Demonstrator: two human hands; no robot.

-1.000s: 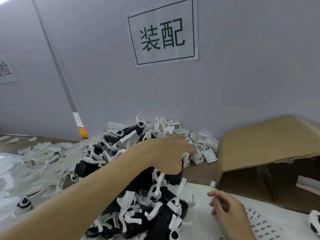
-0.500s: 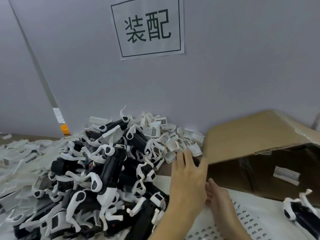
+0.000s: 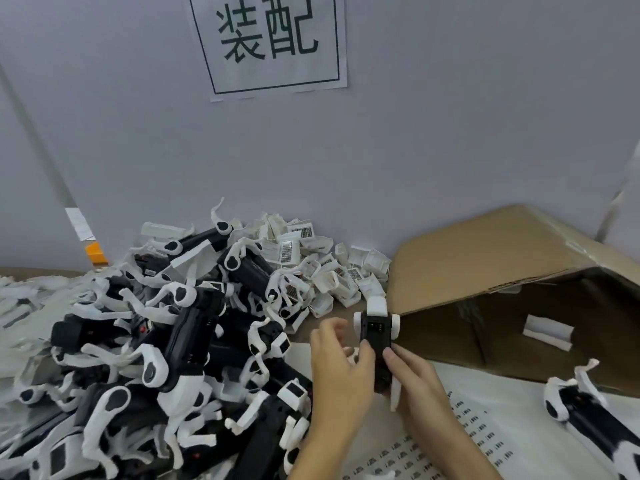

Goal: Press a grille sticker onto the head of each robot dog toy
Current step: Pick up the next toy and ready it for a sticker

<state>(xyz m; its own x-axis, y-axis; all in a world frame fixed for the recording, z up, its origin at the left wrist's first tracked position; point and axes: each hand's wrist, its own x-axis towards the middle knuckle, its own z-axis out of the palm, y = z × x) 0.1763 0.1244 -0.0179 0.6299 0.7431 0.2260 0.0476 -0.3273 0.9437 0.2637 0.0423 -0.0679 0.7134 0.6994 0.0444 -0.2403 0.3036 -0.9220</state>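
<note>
A black-and-white robot dog toy [image 3: 376,336] is held up between both hands, belly side toward me, its white head [image 3: 376,304] pointing away. My left hand [image 3: 341,379] grips its left side with the thumb on the body. My right hand [image 3: 417,386] grips its right side. A white sticker sheet [image 3: 485,434] printed with several small grille stickers lies on the table under my hands. A large heap of black-and-white robot dog toys [image 3: 180,358] fills the left half of the table.
Loose white head shells [image 3: 329,271], some with grille stickers, are heaped against the grey wall. An open cardboard box [image 3: 512,306] lies on its side at right. Another robot dog toy [image 3: 585,414] lies at the right edge. A paper sign [image 3: 270,43] hangs on the wall.
My left hand came back from the head-shell heap to my right hand. Both hands now hold a robot dog toy with a white head that was not in them before.
</note>
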